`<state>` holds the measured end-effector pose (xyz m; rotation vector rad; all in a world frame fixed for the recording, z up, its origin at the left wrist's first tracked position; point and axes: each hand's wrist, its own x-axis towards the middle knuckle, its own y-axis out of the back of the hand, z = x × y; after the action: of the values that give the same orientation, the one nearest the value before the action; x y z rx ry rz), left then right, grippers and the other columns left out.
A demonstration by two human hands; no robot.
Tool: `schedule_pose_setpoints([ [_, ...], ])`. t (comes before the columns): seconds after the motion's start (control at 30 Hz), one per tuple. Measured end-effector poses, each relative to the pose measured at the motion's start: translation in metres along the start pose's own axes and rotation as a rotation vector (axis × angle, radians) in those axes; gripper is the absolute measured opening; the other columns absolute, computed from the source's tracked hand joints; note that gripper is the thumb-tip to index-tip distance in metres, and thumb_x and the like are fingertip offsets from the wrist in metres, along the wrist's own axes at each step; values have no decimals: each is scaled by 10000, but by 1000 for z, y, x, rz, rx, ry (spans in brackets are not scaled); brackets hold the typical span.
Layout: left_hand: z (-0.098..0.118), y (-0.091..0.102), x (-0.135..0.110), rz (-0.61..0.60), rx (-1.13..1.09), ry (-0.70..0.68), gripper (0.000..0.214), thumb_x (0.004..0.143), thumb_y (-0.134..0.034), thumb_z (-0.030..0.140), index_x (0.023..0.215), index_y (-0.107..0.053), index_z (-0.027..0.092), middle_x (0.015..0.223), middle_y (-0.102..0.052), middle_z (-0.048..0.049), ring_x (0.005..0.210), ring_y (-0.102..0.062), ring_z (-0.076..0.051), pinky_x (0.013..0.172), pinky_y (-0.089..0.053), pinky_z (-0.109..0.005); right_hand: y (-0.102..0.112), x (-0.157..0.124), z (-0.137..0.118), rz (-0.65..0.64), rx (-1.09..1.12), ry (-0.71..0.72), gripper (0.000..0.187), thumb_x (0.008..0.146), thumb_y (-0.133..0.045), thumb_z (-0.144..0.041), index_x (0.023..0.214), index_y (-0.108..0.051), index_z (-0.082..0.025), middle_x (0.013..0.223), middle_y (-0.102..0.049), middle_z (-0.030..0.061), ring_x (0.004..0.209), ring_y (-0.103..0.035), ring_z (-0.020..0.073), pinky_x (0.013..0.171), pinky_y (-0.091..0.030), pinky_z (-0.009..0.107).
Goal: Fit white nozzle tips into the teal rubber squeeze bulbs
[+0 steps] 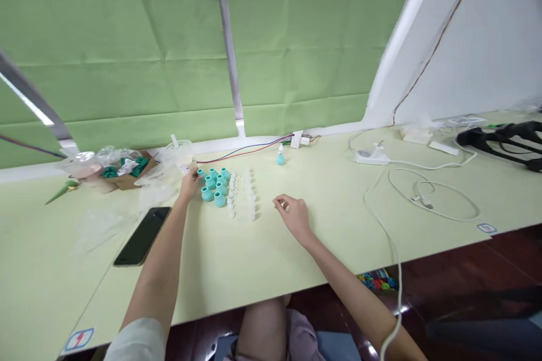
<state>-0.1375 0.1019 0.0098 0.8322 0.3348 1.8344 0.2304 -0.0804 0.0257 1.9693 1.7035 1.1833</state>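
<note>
My left hand (190, 184) reaches to the back left corner of a group of small teal bottles (220, 198). Its fingers are closed at the side of one teal bottle (202, 172), partly covering it. Beside the group, to the right, stand a row of small white caps (231, 197), a line of tiny clear pieces (238, 183) and a row of white pieces (252, 197). My right hand (294, 215) is to the right of these rows, thumb and forefinger pinched together with nothing visible between them. Farther back, a teal bottle with a white top (280, 155) stands upright alone.
A black phone (143, 237) lies left of my left forearm. Behind it are clear plastic bags (154, 186) and a cardboard box (131, 179) of green pieces. At right lie a power strip (371, 155), a looping white cable (423, 183) and a black frame-like object (503, 138).
</note>
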Motion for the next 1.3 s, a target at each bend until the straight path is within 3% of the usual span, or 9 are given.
schedule_pose_setpoints([
  [0.1,-2,3,2,-33,79,-54,302,756,-523,280,1037,-550,172,937,-654,-80,878,-609,-224,862,-461,-389,4,52,8,119,17,-89,174,869,-454,-340,916,-613,-289,931,-677,-25,665,-616,154,700,-437,314],
  [0.2,7,10,-4,14,229,-175,367,857,-389,344,1159,-488,159,1074,-625,-108,972,-588,-225,918,-438,-403,5,133,24,284,-53,-183,374,834,-498,-273,1207,-503,-252,1271,-516,67,955,-598,190,809,-450,324],
  [0.3,24,24,-19,106,326,-284,364,903,-298,380,1086,-525,163,1093,-608,-110,1011,-566,-234,928,-434,-406,1,202,42,114,-115,-234,512,783,-608,-271,1276,-470,-250,1344,-459,115,1149,-508,268,852,-444,362],
  [0.4,40,44,-35,157,375,-396,351,922,-278,384,1011,-552,183,1016,-609,-87,1001,-562,-235,909,-447,-399,-3,230,55,8,-97,-213,299,801,-558,-137,1092,-611,-184,1102,-630,140,1040,-577,262,853,-441,362],
  [0.6,89,59,-66,197,326,-509,275,914,-385,383,1091,-538,238,1067,-576,-80,1034,-543,-244,870,-474,-411,6,190,50,-2,121,-55,191,752,-609,-140,930,-670,-177,908,-700,70,893,-642,186,844,-479,312],
  [0.73,153,20,-107,-53,321,-661,423,862,-506,438,1209,-484,198,1262,-490,-127,1195,-457,-272,1003,-385,-460,22,125,20,-48,663,95,325,696,-660,-209,1021,-671,-216,911,-715,30,835,-666,176,774,-532,315],
  [0.9,194,-27,-169,-228,285,-628,250,891,-497,355,1113,-562,259,998,-636,-79,967,-604,-237,860,-452,-397,25,51,-14,-86,746,146,160,656,-715,-269,803,-725,-209,832,-725,24,769,-669,182,750,-537,319],
  [1.1,155,-23,-211,-110,318,-338,184,849,-560,372,806,-633,209,756,-614,-57,731,-598,-209,706,-447,-344,-13,23,-9,220,707,94,179,705,-654,-338,785,-702,-185,872,-718,59,817,-659,198,781,-528,345],
  [1.3,80,19,-171,398,162,-6,226,815,-598,369,929,-663,185,1022,-609,-94,1029,-513,-248,893,-409,-365,-28,39,43,540,673,-247,344,681,-633,-342,978,-594,-175,926,-661,69,787,-616,159,703,-496,300],
])
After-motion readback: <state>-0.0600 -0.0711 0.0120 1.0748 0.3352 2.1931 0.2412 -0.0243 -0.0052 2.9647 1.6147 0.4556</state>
